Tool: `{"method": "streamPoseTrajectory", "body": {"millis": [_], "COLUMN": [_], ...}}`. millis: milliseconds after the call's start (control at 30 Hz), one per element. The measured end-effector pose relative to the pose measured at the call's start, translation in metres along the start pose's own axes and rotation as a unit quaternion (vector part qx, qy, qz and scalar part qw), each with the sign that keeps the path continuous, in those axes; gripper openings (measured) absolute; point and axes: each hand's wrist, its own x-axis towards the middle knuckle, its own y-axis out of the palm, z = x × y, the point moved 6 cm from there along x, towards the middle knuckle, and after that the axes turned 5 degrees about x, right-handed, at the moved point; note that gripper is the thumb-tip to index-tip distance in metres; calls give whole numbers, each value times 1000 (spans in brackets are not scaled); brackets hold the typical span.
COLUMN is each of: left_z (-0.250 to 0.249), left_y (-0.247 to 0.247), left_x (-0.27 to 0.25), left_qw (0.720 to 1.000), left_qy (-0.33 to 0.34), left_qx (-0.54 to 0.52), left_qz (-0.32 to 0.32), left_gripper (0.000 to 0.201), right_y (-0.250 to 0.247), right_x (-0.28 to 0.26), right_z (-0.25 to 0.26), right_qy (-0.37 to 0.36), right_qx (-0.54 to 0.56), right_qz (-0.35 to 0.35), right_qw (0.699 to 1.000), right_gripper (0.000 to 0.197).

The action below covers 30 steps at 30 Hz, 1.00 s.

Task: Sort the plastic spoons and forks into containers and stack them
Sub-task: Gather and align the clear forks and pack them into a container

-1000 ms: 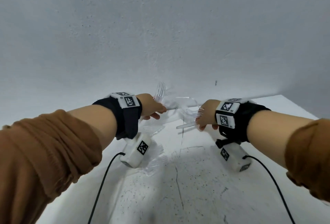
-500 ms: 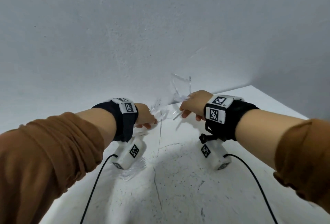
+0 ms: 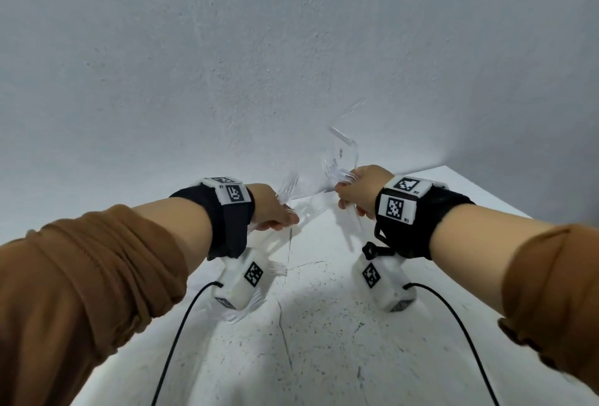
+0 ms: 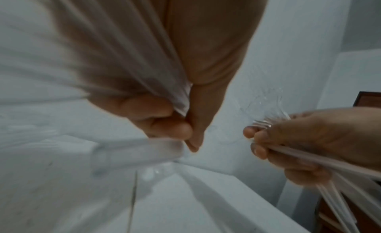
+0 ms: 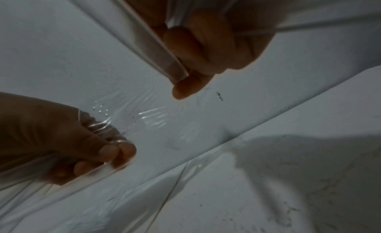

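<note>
Standing against a grey wall (image 3: pixel 227 65), the white speckled desk (image 3: pixel 324 341) lies under both raised hands. Her left hand (image 3: pixel 272 211) has its grip curled round clear plastic forks (image 3: pixel 288 187), the right hand (image 3: pixel 359 193) clenching another clear cutlery bundle (image 3: pixel 337 166).

— What sort of place is this?
— A bare indoor corner; which kind of room, I cannot tell.
— What shows it?
— A rough grey wall (image 3: pixel 227 65) across the upper frame, and below it a white, cracked, speckled table (image 3: pixel 324 357).
</note>
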Motion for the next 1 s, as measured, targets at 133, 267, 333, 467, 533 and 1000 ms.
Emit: {"method": "streamPoseTrajectory", "body": {"millis": [133, 267, 333, 467, 533, 1000], "left_z": [-6, -4, 5, 26, 40, 171], "left_y": [-17, -27, -29, -34, -37, -63], "left_x": [-20, -41, -49, -65, -75, -119], "left_qw": [996, 966, 949, 921, 901, 873], "left_qy": [8, 34, 41, 50, 55, -16], "left_qx": [-66, -236, -289, -362, -402, -410], "left_qz": [-66, -101, -115, -134, -150, -265], "left_gripper": [21, 7, 18, 22, 24, 10], "right_y": [-11, -9, -6, 4, 12, 109], "right_x": [-8, -16, -20, -29, -30, -7], "right_z": [5, 12, 18, 34, 42, 139], "right_qy": [-24, -30, -37, -61, -78, -206], "right_qx": [-30, -12, 55, 90, 71, -293], "right_qz": [-62, -56, -43, -22, -22, 92], "right_qw": [997, 998, 997, 994, 994, 929], "right_gripper": [27, 21, 16, 26, 25, 18]}}
